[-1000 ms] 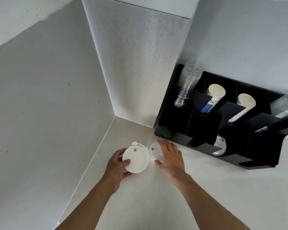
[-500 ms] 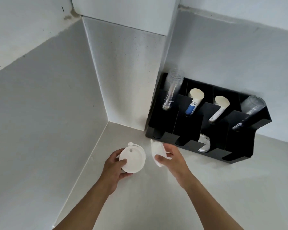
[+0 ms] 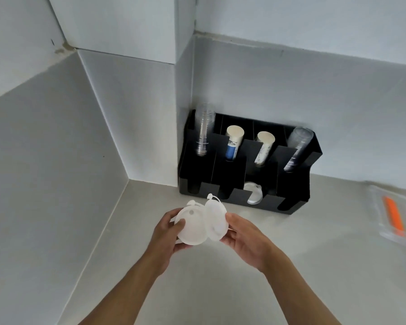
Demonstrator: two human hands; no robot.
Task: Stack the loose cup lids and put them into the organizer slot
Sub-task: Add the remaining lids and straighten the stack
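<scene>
My left hand (image 3: 165, 233) grips a round white cup lid (image 3: 192, 227) by its left rim, flat face toward me. My right hand (image 3: 246, 240) holds a second white lid (image 3: 217, 219), tilted on edge and touching the first lid's right side. Both are lifted above the counter. Behind them the black organizer (image 3: 288, 184) stands against the wall. One white lid (image 3: 253, 193) stands in its third front slot.
The organizer's upper slots hold two clear cup stacks (image 3: 203, 132) and two paper cup stacks (image 3: 233, 141). A clear tray with an orange item (image 3: 394, 216) lies at the right edge. Walls form a corner at the left. Pale counter (image 3: 197, 289) spreads below my arms.
My right hand has picked its lid off the counter and brought it against the left hand's lid. Both hands rose. The view tilted, showing more of the organizer and the tray.
</scene>
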